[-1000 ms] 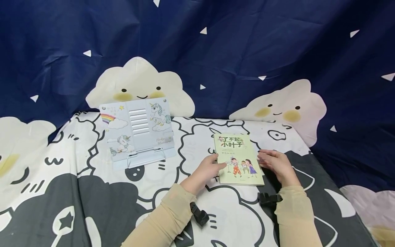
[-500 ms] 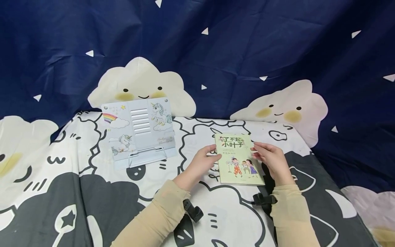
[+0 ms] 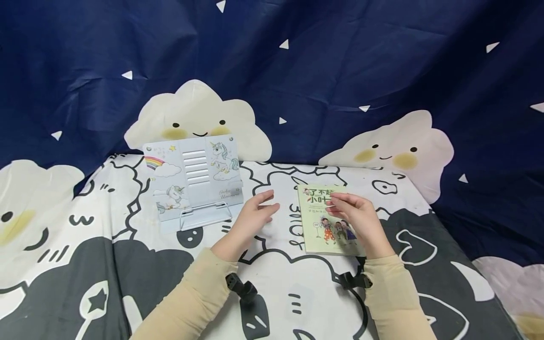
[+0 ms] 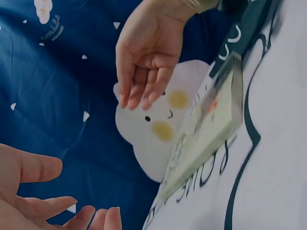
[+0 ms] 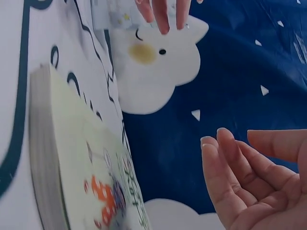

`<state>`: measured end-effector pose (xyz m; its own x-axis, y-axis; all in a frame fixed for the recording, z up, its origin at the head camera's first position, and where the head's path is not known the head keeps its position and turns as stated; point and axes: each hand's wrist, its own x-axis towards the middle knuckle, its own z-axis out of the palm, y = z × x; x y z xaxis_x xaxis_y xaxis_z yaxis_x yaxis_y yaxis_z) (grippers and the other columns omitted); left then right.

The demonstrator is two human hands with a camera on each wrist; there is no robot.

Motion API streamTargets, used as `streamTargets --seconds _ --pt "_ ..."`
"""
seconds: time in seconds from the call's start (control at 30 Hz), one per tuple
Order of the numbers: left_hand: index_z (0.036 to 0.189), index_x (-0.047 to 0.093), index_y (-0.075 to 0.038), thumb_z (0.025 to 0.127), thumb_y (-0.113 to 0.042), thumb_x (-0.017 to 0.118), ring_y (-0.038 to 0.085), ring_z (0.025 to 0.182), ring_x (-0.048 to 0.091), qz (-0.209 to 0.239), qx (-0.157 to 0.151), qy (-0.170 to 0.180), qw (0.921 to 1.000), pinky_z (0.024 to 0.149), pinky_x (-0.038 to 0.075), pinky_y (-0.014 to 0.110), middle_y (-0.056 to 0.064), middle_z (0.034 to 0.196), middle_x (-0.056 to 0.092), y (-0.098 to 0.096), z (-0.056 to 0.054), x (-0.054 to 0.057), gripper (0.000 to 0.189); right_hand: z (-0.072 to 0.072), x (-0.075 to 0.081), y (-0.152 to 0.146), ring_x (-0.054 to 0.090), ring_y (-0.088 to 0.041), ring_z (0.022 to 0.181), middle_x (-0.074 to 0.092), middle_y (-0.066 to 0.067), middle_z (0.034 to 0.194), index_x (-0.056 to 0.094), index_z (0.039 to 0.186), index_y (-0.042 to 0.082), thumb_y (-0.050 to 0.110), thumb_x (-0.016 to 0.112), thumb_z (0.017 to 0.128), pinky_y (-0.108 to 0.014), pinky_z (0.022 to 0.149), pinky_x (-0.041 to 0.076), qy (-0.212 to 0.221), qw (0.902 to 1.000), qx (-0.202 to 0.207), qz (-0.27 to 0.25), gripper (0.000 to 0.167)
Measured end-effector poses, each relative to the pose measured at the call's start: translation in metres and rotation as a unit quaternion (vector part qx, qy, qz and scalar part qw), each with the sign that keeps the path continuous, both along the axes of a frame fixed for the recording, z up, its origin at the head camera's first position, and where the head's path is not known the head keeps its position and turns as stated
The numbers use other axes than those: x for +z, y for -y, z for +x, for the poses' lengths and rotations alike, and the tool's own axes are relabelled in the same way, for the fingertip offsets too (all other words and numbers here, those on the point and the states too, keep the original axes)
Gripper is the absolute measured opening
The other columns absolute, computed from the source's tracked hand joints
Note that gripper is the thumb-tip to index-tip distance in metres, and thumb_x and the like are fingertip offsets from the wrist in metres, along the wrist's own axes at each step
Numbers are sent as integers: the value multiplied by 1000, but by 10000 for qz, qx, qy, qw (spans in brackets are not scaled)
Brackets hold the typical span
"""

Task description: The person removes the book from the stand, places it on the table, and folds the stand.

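Observation:
A pale green paperback book [image 3: 316,236] with cartoon children on its cover lies flat on the patterned cloth. Above it hovers my right hand [image 3: 359,222], fingers loosely bent and holding nothing; the right wrist view shows a gap between that hand [image 5: 259,187] and the book [image 5: 91,158]. My left hand [image 3: 246,222] is in the air left of the book, fingers spread, nothing in it. Just beyond that hand stands a light blue book stand [image 3: 195,184] with unicorn and rainbow pictures, tilted back, a wire page holder [image 3: 206,217] along its bottom.
Black and white cartoon cloth [image 3: 306,288] covers the surface. A dark blue curtain [image 3: 297,71] with smiling clouds and small white triangles hangs behind it. Dark wrist straps [image 3: 241,287] sit on both sleeves.
My left hand has come away from the book's left edge and moved left toward the book stand. My right hand has left the right edge and shifted left over the cover. The book stays put.

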<state>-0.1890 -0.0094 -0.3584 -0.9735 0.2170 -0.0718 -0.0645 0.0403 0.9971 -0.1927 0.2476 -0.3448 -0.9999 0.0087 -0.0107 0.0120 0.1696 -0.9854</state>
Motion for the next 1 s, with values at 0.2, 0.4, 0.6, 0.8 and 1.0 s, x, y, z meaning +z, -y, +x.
streamTargets --seconds 0.2,0.4,0.6,0.8,1.0 --pt "149 40 0 99 -14 55 34 135 48 -15 228 -19 9997 108 46 47 18 152 43 17 -1 -2 54 -1 -1 18 72 -8 83 76 2 94 55 130 -13 13 60 99 -24 81 59 -55 9998 194 22 41" --pt "148 38 4 97 -10 55 37 134 48 -53 557 -154 9983 108 45 47 22 151 42 36 -2 -4 56 -8 -2 41 73 -10 86 73 -19 110 57 130 -13 11 59 99 -27 84 59 -197 9982 541 168 39" --pt "149 37 5 97 -10 55 35 135 46 -184 885 -221 9957 111 42 47 21 152 42 53 -5 -3 57 -14 -3 62 72 -10 91 67 -28 120 56 129 -12 10 58 99 -28 88 58 -191 9972 729 0 37" --pt "152 32 3 99 -14 55 34 142 38 -355 1062 -221 9935 117 34 47 19 157 36 68 -6 1 60 -20 -8 78 72 -12 94 65 -28 124 58 129 -11 8 59 98 -35 92 57 -154 9972 676 -291 36" --pt "154 29 0 99 -16 56 33 148 30 -509 1358 -261 9891 121 28 45 16 160 31 81 -4 10 63 -25 -15 90 65 -30 117 60 -25 133 55 134 -8 9 59 98 -35 98 54 -65 9964 642 -551 40"
